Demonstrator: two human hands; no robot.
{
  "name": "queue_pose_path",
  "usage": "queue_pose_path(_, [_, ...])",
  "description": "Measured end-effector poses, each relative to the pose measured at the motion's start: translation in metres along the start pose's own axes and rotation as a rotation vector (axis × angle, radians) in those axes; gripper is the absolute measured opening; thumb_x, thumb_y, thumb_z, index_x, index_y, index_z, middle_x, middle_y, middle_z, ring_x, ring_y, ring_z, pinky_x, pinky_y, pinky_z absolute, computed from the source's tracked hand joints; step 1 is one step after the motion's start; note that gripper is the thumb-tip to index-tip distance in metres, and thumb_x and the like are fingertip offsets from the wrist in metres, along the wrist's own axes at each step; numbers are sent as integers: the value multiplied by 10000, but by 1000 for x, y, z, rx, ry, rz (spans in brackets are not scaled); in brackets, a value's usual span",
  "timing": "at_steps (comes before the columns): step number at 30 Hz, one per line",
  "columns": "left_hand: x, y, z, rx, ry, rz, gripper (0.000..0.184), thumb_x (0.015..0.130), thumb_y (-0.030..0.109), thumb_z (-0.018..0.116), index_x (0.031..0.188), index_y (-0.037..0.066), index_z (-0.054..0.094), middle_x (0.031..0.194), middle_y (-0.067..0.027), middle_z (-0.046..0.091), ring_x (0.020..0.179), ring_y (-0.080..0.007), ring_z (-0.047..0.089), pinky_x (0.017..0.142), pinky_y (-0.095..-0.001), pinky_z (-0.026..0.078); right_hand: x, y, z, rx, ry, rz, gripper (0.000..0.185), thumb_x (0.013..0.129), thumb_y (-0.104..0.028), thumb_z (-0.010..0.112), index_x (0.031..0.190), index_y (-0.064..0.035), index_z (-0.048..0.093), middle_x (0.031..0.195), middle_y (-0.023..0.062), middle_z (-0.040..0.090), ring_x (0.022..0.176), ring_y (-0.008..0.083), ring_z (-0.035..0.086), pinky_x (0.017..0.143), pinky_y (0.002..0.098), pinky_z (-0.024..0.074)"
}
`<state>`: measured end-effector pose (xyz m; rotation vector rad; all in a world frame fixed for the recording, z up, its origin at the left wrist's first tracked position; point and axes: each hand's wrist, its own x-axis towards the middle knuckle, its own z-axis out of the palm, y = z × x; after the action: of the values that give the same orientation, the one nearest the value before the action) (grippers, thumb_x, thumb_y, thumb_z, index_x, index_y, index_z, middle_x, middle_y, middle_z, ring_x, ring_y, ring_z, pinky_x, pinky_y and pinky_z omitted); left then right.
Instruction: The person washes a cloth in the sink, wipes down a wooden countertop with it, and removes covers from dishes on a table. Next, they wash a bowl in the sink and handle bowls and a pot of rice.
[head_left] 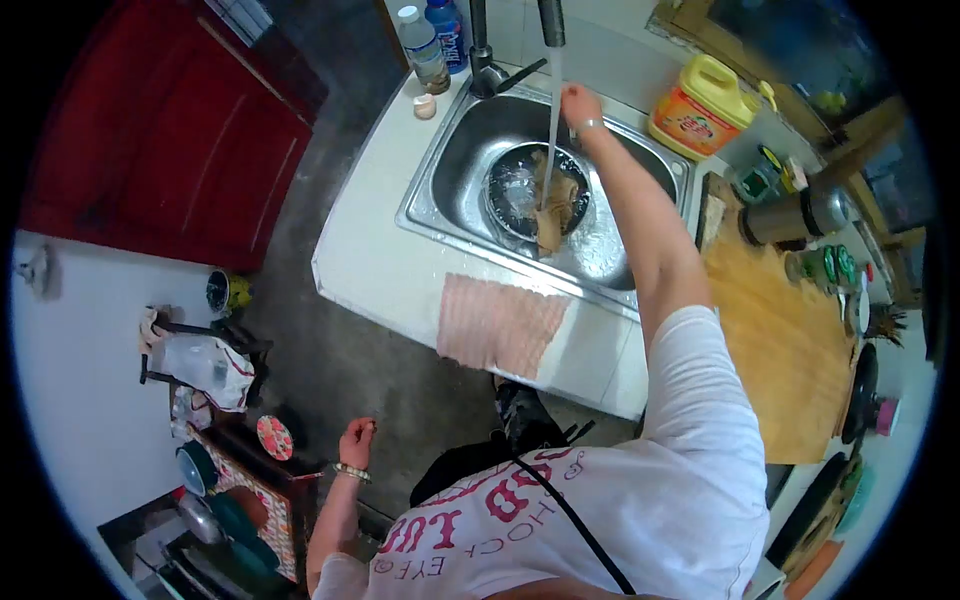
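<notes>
Over the back of the steel sink (440, 190), my right hand (580, 105) is beside the stream of water falling from the faucet (553, 25). Its fingers are curled in, and I make out nothing held in them. Below the stream, a round metal basin (497, 205) holds water. A limp brown piece (551, 225), which looks like a wet cloth, lies partly in the basin and hangs over its near rim. My left hand (356, 443) hangs low over the floor at my side, away from the counter. Its fingers are curled with nothing visible in them.
A pink ribbed cloth (500, 322) lies at the counter's front edge. Bottles (425, 52) and a yellow jug (703, 107) stand behind the sink. On the right are a wooden board (770, 350), a thermos (795, 217) and jars. A red door (170, 130) is at left.
</notes>
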<state>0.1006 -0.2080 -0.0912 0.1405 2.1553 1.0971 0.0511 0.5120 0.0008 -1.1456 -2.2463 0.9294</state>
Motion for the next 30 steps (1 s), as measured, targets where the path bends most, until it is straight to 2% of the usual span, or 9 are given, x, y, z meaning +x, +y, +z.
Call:
queue_pose_path(4, [22, 24, -1, 188, 52, 69, 168, 893, 155, 526, 983, 36, 602, 882, -64, 637, 780, -127, 591, 710, -264, 465, 110, 17, 62, 383, -100, -87, 212, 830, -152, 525, 969, -25, 623, 849, 77, 640, 778, 164, 607, 689, 279, 479])
queue_pose_path(8, [44, 103, 15, 160, 44, 155, 163, 888, 147, 521, 963, 35, 614, 856, -74, 636, 763, -136, 588, 718, -270, 459, 68, 6, 37, 566, -200, -90, 268, 793, -180, 571, 1030, -54, 584, 931, 158, 627, 897, 275, 587, 788, 358, 446])
queue_pose_path(10, [60, 147, 24, 130, 20, 218, 160, 905, 125, 496, 961, 22, 605, 871, -59, 628, 763, -129, 583, 705, -261, 460, 33, 35, 30, 309, -27, -249, 263, 795, -167, 547, 1035, -65, 582, 984, 177, 595, 931, 301, 568, 819, 371, 441])
queue_pose_path(14, [98, 248, 54, -196, -128, 138, 182, 924, 126, 470, 1031, 12, 564, 935, -59, 610, 795, -125, 584, 704, -248, 472, -82, 119, 55, -508, -587, -419, 281, 780, -113, 532, 1058, -95, 576, 1106, 185, 493, 1012, 369, 515, 884, 423, 431])
queue_pose_path(22, [199, 351, 234, -512, -645, 18, 362, 911, 219, 509, 1230, 64, 434, 1219, -76, 444, 1061, -216, 510, 842, -349, 477, -111, 161, 131, -462, -542, -118, 356, 771, -208, 585, 1098, -68, 583, 1084, 195, 577, 969, 328, 580, 865, 404, 446])
queue_pose_path(24, [227, 352, 273, -489, -622, -132, 404, 897, 276, 525, 1227, 61, 434, 1227, -77, 439, 1076, -228, 501, 855, -365, 473, -106, 109, 97, -348, -696, 211, 370, 764, -272, 584, 1059, -49, 592, 1011, 191, 619, 917, 318, 604, 840, 407, 455])
queue_pose_path(26, [233, 369, 293, -368, -519, -404, 519, 862, 452, 518, 1215, 78, 445, 1219, -81, 461, 1075, -250, 501, 876, -402, 461, -124, 55, 62, -134, -485, 165, 383, 754, -307, 593, 1055, -71, 587, 1047, 216, 580, 938, 361, 582, 843, 420, 453])
queue_pose_path(28, [272, 343, 321, -841, -716, -546, 522, 896, 534, 356, 1171, 113, 498, 1149, -101, 547, 1035, -264, 533, 893, -459, 430, -149, 21, 37, -29, -300, -18, 367, 710, -261, 630, 1004, -50, 567, 1014, 228, 544, 930, 402, 557, 802, 433, 456])
queue_pose_path(30, [319, 306, 338, -1045, -1048, -360, 499, 926, 477, 317, 1201, 102, 498, 1155, -111, 560, 1039, -291, 542, 903, -430, 428, -172, -8, 22, 61, -138, -53, 339, 706, -259, 630, 966, -50, 568, 960, 207, 545, 894, 410, 553, 794, 452, 450])
